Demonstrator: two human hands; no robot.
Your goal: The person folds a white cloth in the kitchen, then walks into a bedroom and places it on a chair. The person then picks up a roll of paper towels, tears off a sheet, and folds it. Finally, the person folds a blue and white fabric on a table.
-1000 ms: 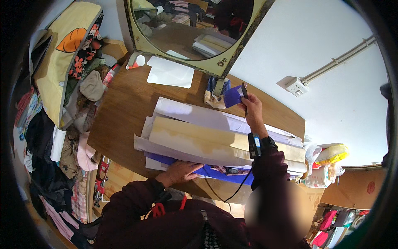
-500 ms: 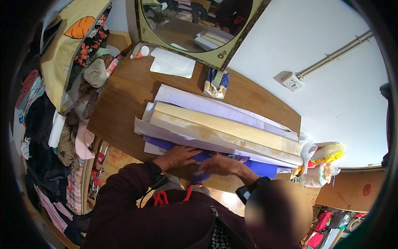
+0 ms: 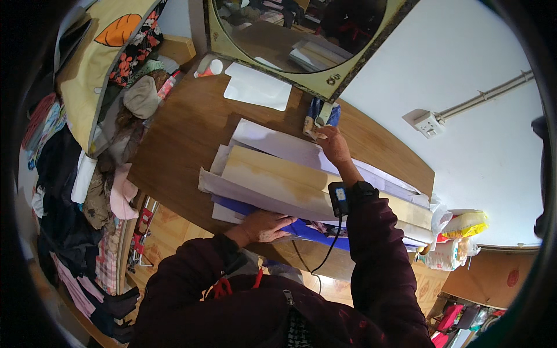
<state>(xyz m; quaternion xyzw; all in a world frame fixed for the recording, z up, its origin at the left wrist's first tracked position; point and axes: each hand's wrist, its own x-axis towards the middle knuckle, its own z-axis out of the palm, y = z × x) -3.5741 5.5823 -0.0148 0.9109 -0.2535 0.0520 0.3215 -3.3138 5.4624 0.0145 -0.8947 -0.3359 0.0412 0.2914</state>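
Long folded sheets lie stacked across the wooden table: pale lilac paper, a stained cream sheet and a deep blue-purple layer along the near side. My left hand rests flat on the near edge of this stack, fingers stretched to the right. Across the stack reaches my right arm. At its far side my right hand closes its fingertips at the near end of a small blue, white and brown soft packet, which lies under the mirror's foot. The fingers partly cover that end.
A round mirror in a greenish frame stands at the table's back. White sheets and a red-and-white cup-like item lie before it. Clothes pile at the left. Bags sit beyond the right end. A black cable hangs from my right wrist.
My right hand has moved from the near edge of the stack, beside my left hand, across to the packet at the far side. My left hand still rests on the near edge.
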